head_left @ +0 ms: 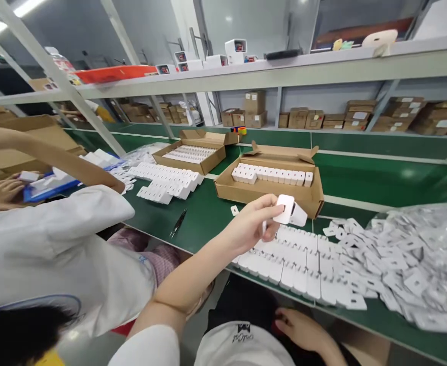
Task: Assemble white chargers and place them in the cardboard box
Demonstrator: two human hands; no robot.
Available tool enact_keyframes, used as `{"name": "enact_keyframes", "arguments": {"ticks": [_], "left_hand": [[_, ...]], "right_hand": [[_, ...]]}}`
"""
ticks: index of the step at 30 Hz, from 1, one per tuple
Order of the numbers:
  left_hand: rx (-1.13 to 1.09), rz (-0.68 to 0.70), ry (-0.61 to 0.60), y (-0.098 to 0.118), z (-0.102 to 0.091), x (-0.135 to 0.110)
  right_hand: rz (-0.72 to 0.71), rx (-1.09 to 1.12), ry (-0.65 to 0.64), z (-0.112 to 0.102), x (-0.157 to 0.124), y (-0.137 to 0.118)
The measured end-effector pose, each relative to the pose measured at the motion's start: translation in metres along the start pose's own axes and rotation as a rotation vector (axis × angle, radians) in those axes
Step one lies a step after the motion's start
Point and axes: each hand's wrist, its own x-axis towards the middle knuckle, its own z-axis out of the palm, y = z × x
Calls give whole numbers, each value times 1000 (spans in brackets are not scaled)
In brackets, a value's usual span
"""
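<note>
white casing (pixel 288 216) at the fingertip end of left grip (pixel 252 224)

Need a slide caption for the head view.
Left hand holding a white plastic housing before an open, partly filled cardboard box.

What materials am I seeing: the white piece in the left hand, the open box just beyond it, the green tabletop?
White piece: probably hard plastic, smooth with rounded corners.
Open box: looks like cardboard, matte brown with folded flaps.
Green tabletop: smooth and even; rubber mat or laminate, cannot tell.
</note>
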Motion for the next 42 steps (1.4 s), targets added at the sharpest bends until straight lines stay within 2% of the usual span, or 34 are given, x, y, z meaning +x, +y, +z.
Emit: {"name": "enact_keyframes", "arguments": {"ticks": [2, 3, 5, 7, 8, 11, 14, 17, 20, 23, 25, 27, 30, 32, 36, 42], "left_hand": [[18, -24, -81, -3, 2, -6], [28, -46, -121, -3, 4, -8], [55, -98, -207, -4, 8, -8], [89, -147, -279, -5, 12, -7], [108, -168, -303, -5, 14, -6], [143, -209, -316, -5, 17, -7], [158, -224, -287, -2, 17, -11], [180, -215, -231, 3, 20, -15], [218, -213, -165, 9, 35, -16], [262, -236, -122, 12, 56, -8], [282, -252, -105, 12, 68, 2], [301, -255, -94, 11, 75, 16], [328, -229, -93, 10, 76, 39], [335, -204, -98, 11, 72, 53], [328, -144, -108, 18, 57, 71], [324, -7, -144, 38, 26, 82]], "right_hand": [[10, 35, -47, -10, -16, -16], [-15, 34, -10, -23, -26, -25], [-111, -41, 211, -62, -41, -45], [-190, -205, 646, -103, -43, -64], [-223, -302, 751, -121, -39, -71], [-343, -390, 710, -154, -12, -80], [-457, -317, 623, -164, 11, -75], [-532, -217, 550, -169, 19, -66], [-569, -154, 479, -180, 19, -53], [-587, -121, 485, -191, 13, -36], [-584, -94, 540, -196, 5, -22], [-570, -49, 652, -201, -4, -8], [-491, -16, 841, -205, -13, 5], [-425, -64, 897, -207, -9, 6], [-374, -185, 976, -211, 22, 1], [-412, -331, 1152, -221, 73, -5]]}}
